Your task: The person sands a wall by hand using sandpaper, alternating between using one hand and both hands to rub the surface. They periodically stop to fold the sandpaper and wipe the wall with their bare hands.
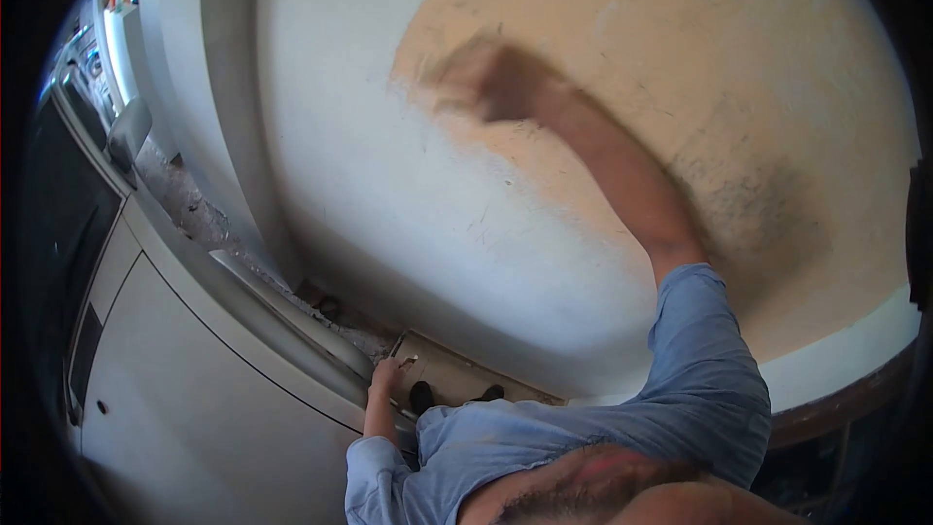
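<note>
My right hand [486, 83] is raised at the wall [330, 68], smeared by motion. It overlaps the ragged border between a tan patch [622, 49] and the white paint. I cannot tell whether anything is in its fingers. Low down beside the car [194, 360], my left hand [391, 375] is closed, with a small pale-tipped thing showing at its fingers. Dark smudges mark the tan patch behind my right forearm.
The light-coloured car stands close along my left, its side mirror [128, 134] sticking out. My dark shoes [422, 397] rest on a tan board or step [452, 369] at the wall's foot. Rubble [194, 204] lies between car and wall. A pillar [209, 68] juts out at left.
</note>
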